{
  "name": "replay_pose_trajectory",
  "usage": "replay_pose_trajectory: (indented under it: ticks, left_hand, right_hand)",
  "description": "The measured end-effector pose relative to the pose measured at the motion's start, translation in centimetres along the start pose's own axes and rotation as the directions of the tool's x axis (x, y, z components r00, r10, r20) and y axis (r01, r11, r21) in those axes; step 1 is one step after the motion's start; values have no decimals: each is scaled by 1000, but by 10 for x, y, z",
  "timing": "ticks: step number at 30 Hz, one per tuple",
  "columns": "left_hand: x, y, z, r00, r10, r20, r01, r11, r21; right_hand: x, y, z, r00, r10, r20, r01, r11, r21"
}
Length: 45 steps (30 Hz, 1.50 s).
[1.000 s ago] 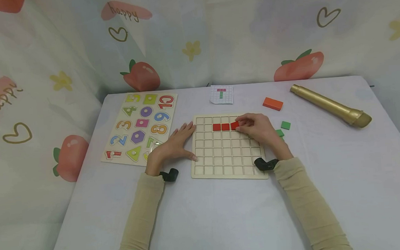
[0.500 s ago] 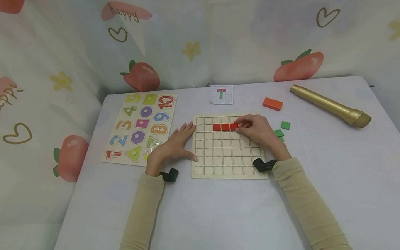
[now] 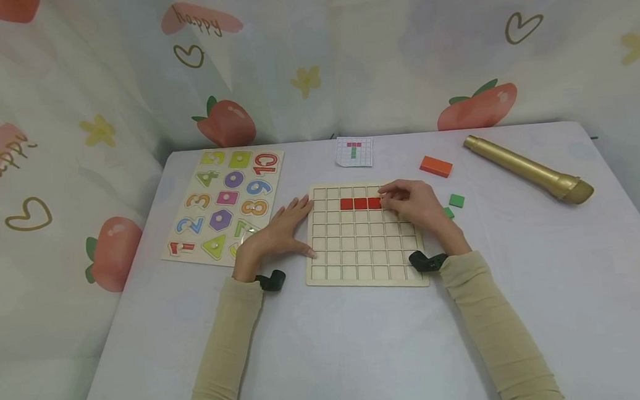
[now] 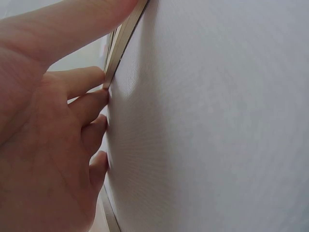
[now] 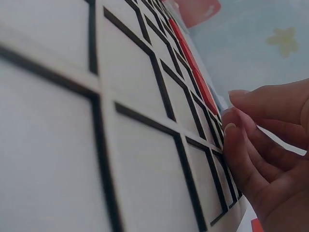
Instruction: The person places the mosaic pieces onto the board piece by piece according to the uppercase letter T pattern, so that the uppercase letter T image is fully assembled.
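Observation:
Three red square tiles [image 3: 360, 203] lie side by side in a row of cells on the wooden grid board [image 3: 353, 272]. My right hand [image 3: 416, 204] is just right of the rightmost red tile [image 3: 374, 203], its bent fingers over the board. In the right wrist view, my right fingertips sit apart from the red tiles [image 5: 206, 94], with nothing seen between them. My left hand [image 3: 278, 235] rests with spread fingers and thumb against the board's left edge, which the left wrist view shows too. Right of the board lie green tiles [image 3: 456, 200], one partly behind my right hand.
A small pattern card [image 3: 354, 152] with a red and green T lies behind the board. Farther right are an orange block [image 3: 436, 166] and a gold tube [image 3: 529, 167]. At the left is a number-and-shape puzzle board [image 3: 192, 203], partly under my left arm.
The rightmost red tile went from tilted to flat in its cell. My right fingers then drew slightly right, off it. My left hand has stayed in place.

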<state>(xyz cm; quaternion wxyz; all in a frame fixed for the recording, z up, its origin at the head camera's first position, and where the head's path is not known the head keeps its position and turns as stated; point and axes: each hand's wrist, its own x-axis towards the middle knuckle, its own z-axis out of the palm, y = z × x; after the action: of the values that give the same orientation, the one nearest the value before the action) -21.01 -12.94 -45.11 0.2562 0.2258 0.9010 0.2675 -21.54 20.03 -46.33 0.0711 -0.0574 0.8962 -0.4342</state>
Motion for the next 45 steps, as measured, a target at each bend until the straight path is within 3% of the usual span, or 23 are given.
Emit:
replay_pose_trajectory:
  ticks: [9,18,25,35,45]
  left_hand:
    - [1,-2,1,1000,0,-4,0,1000,5]
    - [2,-3,1,1000,-2,-5,2,1000,12]
    - [2,-4,1,1000,-3,-3,3,1000,14]
    - [1,-3,1,1000,-4,2,4,1000,11]
    - [1,-3,1,1000,-6,-4,6,1000,9]
  right_hand:
    - [-3,2,-12,998,32,-47,-34,999,-27]
    - [-6,17,-42,994,26,-104,-33,997,-65]
    - [-16,26,-68,989,113,-97,-118,992,-43]
    - [-25,53,-92,975,216,-60,-221,971,-89]
    - [-33,67,-108,976,216,0,-213,966,-143]
